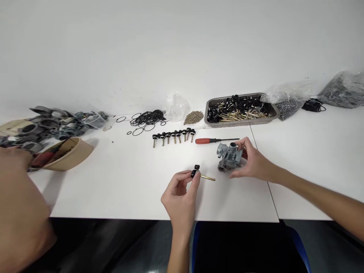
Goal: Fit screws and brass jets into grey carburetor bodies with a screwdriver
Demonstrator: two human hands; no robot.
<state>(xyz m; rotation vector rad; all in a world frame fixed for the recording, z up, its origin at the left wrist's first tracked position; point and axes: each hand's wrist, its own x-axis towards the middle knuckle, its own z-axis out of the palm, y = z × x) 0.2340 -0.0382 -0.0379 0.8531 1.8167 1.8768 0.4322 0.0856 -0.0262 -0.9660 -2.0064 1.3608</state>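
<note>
- Carburetor body (229, 156), grey metal, stood on the white desk (127, 189) right of centre, with the right hand (252, 162) closed around its right side, thumb near and fingers over the far edge.
- Desk carried, along its far edge, a metal tray (271, 110) of black-capped brass screws, clear bags of small parts (287, 99) to the right, and a heap of grey castings (54, 123) on the far left.
- Another person's arm (19, 212) lay along the left edge, beside a tan paper bowl (75, 153).
- Red-handled screwdriver (216, 140) lay just beyond the carburetor body.
- Row of assembled screws (173, 137) stood left of the screwdriver, with loose black O-rings (146, 119) and a pile of small brass bits (193, 117) farther back.
- Left hand (179, 192) pinched a black-capped brass needle (203, 175) between thumb and forefinger, its tip pointing right toward the carburetor body, apart from it.
</note>
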